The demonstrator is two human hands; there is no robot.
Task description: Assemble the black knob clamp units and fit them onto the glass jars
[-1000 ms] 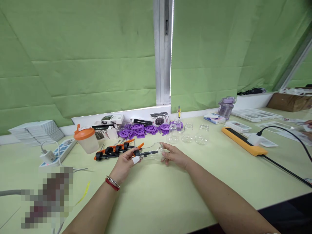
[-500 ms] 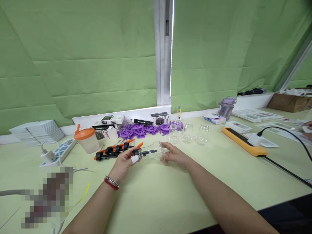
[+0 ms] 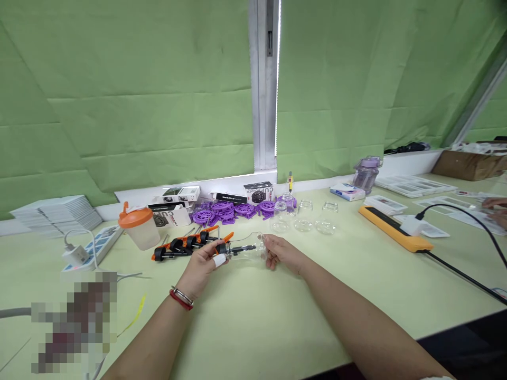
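Note:
My left hand [image 3: 204, 264], with a white finger cot on the thumb and a red bangle at the wrist, is closed on an orange and black tool [image 3: 227, 247] whose dark tip reaches into a clear glass bottle [image 3: 251, 247]. My right hand [image 3: 282, 252] is wrapped round the far end of that bottle and holds it on its side just above the green table [image 3: 277, 316]. Several more orange and black tools [image 3: 186, 244] lie just behind my left hand.
Clear glass bottles [image 3: 304, 217] and purple plastic discs [image 3: 233, 209] lie behind my hands, with small boxes [image 3: 174, 207] along the wall. An orange-lidded cup [image 3: 138, 227] and a power strip [image 3: 93, 245] are at left. A yellow power strip [image 3: 396, 228] with a black cable lies at right. Another person's hand [image 3: 495, 208] is at the far right.
Both hands keep their hold on the tool and the bottle; they have shifted only slightly.

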